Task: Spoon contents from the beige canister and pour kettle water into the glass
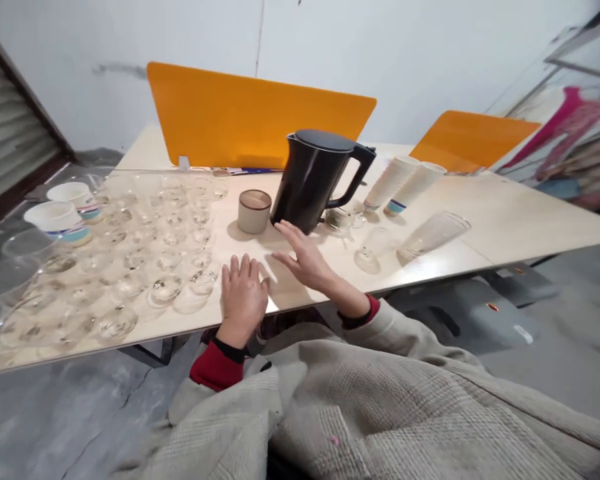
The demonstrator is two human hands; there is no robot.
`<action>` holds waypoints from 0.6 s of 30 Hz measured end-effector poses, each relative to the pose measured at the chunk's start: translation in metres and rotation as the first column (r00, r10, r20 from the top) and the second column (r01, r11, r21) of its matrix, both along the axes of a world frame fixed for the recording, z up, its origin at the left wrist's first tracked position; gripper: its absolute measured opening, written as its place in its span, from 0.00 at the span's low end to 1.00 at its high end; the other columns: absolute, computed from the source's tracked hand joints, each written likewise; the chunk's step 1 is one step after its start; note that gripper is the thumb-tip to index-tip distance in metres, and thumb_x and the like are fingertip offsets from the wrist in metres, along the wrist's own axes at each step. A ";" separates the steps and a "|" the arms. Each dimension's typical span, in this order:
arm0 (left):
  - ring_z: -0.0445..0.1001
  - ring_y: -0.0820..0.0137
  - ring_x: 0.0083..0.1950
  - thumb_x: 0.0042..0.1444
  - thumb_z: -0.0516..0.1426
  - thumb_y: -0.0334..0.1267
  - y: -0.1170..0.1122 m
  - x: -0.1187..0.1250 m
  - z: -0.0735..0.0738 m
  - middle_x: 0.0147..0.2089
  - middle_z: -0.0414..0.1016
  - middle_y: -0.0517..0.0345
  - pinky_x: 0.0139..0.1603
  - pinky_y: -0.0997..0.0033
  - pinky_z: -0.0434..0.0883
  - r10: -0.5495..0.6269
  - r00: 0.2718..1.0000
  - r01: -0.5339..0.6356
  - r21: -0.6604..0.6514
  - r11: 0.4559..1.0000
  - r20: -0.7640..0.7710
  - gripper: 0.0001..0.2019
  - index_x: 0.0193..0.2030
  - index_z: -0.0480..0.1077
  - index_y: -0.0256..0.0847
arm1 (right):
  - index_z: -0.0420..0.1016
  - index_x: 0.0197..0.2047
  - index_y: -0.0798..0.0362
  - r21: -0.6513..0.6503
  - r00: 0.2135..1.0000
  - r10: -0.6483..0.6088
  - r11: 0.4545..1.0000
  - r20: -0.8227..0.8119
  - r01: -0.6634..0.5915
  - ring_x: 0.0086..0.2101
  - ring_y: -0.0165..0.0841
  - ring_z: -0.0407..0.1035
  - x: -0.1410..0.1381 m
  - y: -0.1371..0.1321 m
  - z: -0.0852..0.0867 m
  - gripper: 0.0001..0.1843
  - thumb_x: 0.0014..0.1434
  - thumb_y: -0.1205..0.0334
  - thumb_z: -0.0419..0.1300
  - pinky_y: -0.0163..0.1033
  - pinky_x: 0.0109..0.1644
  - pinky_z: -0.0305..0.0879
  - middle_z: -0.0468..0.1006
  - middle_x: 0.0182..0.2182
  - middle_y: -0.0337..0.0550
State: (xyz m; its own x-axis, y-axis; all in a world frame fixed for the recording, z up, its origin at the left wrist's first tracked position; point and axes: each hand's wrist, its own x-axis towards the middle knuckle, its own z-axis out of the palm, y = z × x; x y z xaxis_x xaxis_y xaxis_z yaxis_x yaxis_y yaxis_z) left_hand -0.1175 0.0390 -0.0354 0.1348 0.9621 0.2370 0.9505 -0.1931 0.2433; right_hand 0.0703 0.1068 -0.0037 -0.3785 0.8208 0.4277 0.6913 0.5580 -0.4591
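Observation:
My left hand (244,291) is at the table's front edge, palm down with the fingers stretched out, holding nothing. My right hand (306,259) reaches over the tabletop with fingers extended and thumb apart. Its fingertips are close to the base of a black electric kettle (310,177); I cannot tell whether they touch it. Left of the kettle stands a beige ceramic cup (255,212) with a brown rim. Many clear plastic cups with dark bits in the bottom fill the left side, among them a cup (167,288) near my left hand.
Two white paper cups (60,220) stand at the far left. Stacks of paper cups (395,180) and a stack of clear cups (435,235) lie on the right, near a single clear cup (370,257). An orange divider (250,120) stands behind the kettle.

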 end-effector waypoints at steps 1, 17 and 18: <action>0.59 0.40 0.83 0.73 0.53 0.41 0.001 0.000 -0.001 0.80 0.65 0.35 0.82 0.34 0.59 0.008 1.000 -0.008 0.006 1.000 -0.011 0.28 0.75 0.68 0.28 | 0.63 0.79 0.52 -0.035 0.999 -0.031 0.999 0.031 0.032 0.76 0.51 0.60 0.004 -0.008 -0.014 0.37 0.73 0.48 0.62 0.63 0.78 0.61 0.63 0.77 0.62; 0.59 0.35 0.82 0.75 0.45 0.48 0.013 -0.010 -0.010 0.79 0.65 0.29 0.79 0.27 0.60 -0.027 0.998 0.031 0.071 0.997 -0.062 0.32 0.73 0.69 0.26 | 0.76 0.70 0.52 0.281 0.890 -0.433 0.844 -0.145 0.456 0.66 0.47 0.70 0.108 -0.043 -0.003 0.23 0.77 0.56 0.57 0.59 0.73 0.66 0.79 0.66 0.56; 0.59 0.36 0.82 0.75 0.45 0.48 0.013 -0.010 -0.010 0.79 0.64 0.29 0.79 0.27 0.60 -0.028 0.998 0.033 0.072 0.997 -0.060 0.32 0.73 0.69 0.26 | 0.78 0.67 0.52 0.291 0.829 -0.543 0.779 -0.131 0.556 0.65 0.49 0.70 0.128 -0.044 0.003 0.21 0.76 0.57 0.58 0.61 0.73 0.65 0.79 0.66 0.56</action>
State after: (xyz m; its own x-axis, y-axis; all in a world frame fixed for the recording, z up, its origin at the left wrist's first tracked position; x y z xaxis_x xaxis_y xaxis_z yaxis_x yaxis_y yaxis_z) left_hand -0.1273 0.0516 -0.0456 0.1795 0.9379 0.2968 0.9561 -0.2374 0.1718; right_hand 0.1984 0.0627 -0.0012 0.1187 0.7105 0.6936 0.9090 0.2033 -0.3638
